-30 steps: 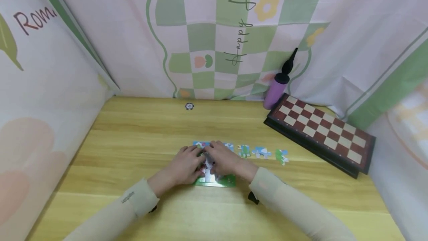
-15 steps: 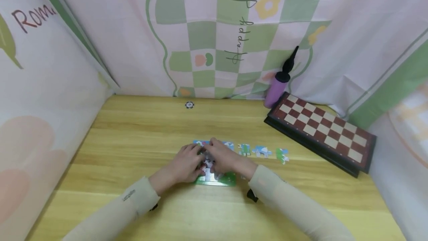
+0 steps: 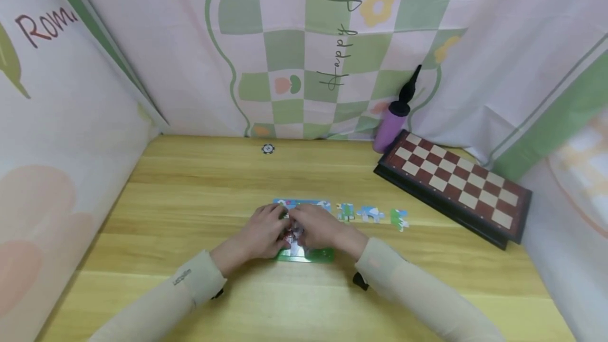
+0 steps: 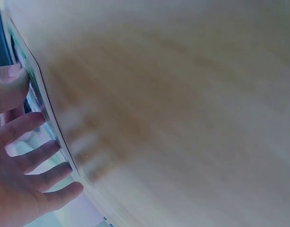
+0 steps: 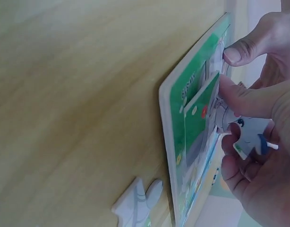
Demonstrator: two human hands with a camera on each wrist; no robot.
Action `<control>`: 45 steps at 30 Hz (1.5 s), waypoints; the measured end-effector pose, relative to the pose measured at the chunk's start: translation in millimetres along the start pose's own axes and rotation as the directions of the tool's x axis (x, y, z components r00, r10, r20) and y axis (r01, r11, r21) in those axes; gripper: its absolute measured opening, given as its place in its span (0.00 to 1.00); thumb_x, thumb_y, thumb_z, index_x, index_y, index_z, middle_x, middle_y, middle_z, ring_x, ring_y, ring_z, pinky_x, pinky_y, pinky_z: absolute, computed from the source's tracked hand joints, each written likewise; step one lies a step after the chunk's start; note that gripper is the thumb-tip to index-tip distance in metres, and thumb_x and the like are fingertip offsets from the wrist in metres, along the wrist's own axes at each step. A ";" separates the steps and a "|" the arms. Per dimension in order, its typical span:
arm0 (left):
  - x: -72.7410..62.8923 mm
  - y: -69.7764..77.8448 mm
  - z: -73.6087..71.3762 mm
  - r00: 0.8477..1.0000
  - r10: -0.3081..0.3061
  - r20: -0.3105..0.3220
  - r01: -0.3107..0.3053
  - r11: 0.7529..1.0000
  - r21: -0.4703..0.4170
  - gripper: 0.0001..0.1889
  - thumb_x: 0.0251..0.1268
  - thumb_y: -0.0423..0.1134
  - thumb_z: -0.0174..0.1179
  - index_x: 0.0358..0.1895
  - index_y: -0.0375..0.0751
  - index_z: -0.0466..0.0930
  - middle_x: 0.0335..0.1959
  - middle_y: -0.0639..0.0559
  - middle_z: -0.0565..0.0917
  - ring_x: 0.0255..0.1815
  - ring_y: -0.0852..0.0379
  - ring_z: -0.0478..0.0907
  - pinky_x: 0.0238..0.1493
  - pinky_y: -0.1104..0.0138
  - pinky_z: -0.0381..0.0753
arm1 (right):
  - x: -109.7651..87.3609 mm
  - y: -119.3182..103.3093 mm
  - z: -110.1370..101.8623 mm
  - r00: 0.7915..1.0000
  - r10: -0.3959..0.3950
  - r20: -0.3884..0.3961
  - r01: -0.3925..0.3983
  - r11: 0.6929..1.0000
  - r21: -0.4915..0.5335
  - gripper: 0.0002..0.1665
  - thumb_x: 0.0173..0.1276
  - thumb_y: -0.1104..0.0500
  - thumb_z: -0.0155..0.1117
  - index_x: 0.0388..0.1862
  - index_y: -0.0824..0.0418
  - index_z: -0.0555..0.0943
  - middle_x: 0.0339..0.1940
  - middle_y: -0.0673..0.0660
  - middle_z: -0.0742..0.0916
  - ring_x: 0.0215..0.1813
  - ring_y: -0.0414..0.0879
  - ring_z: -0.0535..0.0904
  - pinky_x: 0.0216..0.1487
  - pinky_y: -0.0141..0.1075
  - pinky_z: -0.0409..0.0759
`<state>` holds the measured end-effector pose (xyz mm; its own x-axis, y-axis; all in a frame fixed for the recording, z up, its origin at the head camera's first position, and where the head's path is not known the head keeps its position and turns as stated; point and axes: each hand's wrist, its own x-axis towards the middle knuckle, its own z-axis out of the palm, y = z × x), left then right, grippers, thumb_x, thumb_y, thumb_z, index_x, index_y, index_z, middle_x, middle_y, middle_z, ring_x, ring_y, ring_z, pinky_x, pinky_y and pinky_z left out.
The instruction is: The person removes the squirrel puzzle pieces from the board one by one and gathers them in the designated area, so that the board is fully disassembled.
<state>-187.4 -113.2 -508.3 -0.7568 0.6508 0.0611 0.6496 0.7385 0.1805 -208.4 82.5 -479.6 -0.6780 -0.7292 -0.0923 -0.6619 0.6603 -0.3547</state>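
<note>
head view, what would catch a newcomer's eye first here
The two hands, left hand and right hand, meet over a green-framed jigsaw puzzle board at the middle of the wooden table. Three loose puzzle pieces lie in a row just right of the board. Farther right, a red-and-cream chessboard sits askew beside a purple hand pump at the curtain.

Glossy cardboard puzzle tray, smooth wooden table
</note>
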 end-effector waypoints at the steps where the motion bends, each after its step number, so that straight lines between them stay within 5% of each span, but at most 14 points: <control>1: 0.0 0.1 0.2 1.000 -0.001 0.000 0.001 1.000 -0.003 0.22 0.63 0.55 0.71 0.53 0.46 0.86 0.62 0.41 0.81 0.69 0.34 0.76 0.72 0.39 0.77 | -0.8 -0.3 -0.3 1.000 -0.014 -0.001 0.014 1.000 -0.007 0.20 0.54 0.66 0.78 0.45 0.58 0.82 0.41 0.52 0.88 0.45 0.45 0.83 0.50 0.37 0.86; 7: -0.1 1.3 0.1 1.000 -0.015 0.017 0.015 1.000 -0.006 0.20 0.63 0.55 0.71 0.50 0.45 0.87 0.62 0.41 0.81 0.69 0.34 0.75 0.72 0.39 0.76 | -5.7 -0.3 -2.3 0.997 -0.073 0.004 0.073 0.997 0.016 0.12 0.58 0.71 0.69 0.33 0.56 0.82 0.28 0.47 0.86 0.30 0.37 0.75 0.38 0.29 0.78; 12: 0.1 1.7 0.4 1.000 -0.006 0.007 0.006 1.000 -0.009 0.18 0.63 0.55 0.72 0.46 0.46 0.86 0.62 0.41 0.81 0.69 0.34 0.75 0.72 0.39 0.76 | -15.8 2.0 -15.9 0.997 -0.055 -0.058 0.057 0.998 0.021 0.10 0.62 0.69 0.71 0.38 0.56 0.83 0.35 0.50 0.89 0.37 0.41 0.82 0.41 0.31 0.83; 19: 0.2 2.5 -1.7 0.999 -0.032 0.026 0.032 0.999 -0.014 0.18 0.61 0.55 0.73 0.47 0.47 0.87 0.66 0.39 0.80 0.71 0.32 0.74 0.74 0.37 0.74 | -39.9 22.1 -45.0 0.994 0.037 -0.102 -0.025 0.992 0.120 0.15 0.72 0.72 0.59 0.54 0.65 0.83 0.52 0.60 0.90 0.56 0.54 0.87 0.60 0.47 0.88; 24: 0.3 3.6 -2.6 0.998 -0.042 0.049 0.042 0.999 -0.011 0.18 0.63 0.55 0.71 0.48 0.47 0.87 0.67 0.39 0.79 0.72 0.33 0.73 0.75 0.38 0.73 | -62.8 40.9 -57.6 0.983 0.114 -0.142 -0.095 0.986 0.138 0.23 0.69 0.73 0.61 0.62 0.66 0.79 0.52 0.63 0.90 0.55 0.57 0.88 0.59 0.50 0.89; 27: 0.2 4.0 -2.4 0.997 -0.049 0.061 0.049 0.999 -0.010 0.18 0.64 0.54 0.71 0.49 0.47 0.87 0.68 0.39 0.79 0.73 0.33 0.73 0.75 0.38 0.72 | -77.2 51.6 -61.0 0.978 0.151 -0.145 -0.132 0.982 0.138 0.22 0.66 0.73 0.65 0.59 0.66 0.79 0.48 0.61 0.90 0.51 0.56 0.88 0.56 0.49 0.90; 32: -0.4 4.9 -4.0 0.996 -0.060 0.067 0.061 0.998 -0.014 0.20 0.64 0.54 0.71 0.50 0.46 0.87 0.68 0.39 0.79 0.73 0.33 0.72 0.76 0.38 0.72 | -99.4 69.9 -61.0 0.972 0.207 -0.107 -0.187 0.967 0.171 0.15 0.59 0.71 0.73 0.43 0.61 0.81 0.38 0.53 0.88 0.42 0.45 0.84 0.46 0.41 0.88; 36: -0.8 5.3 -5.2 0.995 -0.063 0.073 0.064 0.998 -0.014 0.20 0.63 0.54 0.71 0.51 0.45 0.86 0.68 0.39 0.78 0.74 0.33 0.72 0.76 0.38 0.71 | -115.2 81.2 -56.5 0.975 0.221 -0.023 -0.213 0.959 0.185 0.13 0.59 0.69 0.74 0.41 0.58 0.85 0.38 0.51 0.89 0.39 0.40 0.80 0.41 0.33 0.82; 45: 0.5 6.2 -4.1 0.998 -0.040 0.053 0.041 0.999 -0.009 0.21 0.63 0.55 0.72 0.51 0.45 0.87 0.68 0.38 0.79 0.73 0.33 0.73 0.74 0.37 0.73 | -133.9 91.7 -33.9 0.970 0.209 0.121 -0.231 0.947 0.223 0.14 0.62 0.67 0.73 0.45 0.54 0.87 0.49 0.53 0.90 0.49 0.42 0.81 0.52 0.38 0.83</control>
<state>-184.1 -109.1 -503.1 -0.7773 0.6291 0.0022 0.6177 0.7626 0.1921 -189.2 246.7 -468.2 -0.7575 -0.5916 -0.2761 -0.3987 0.7541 -0.5220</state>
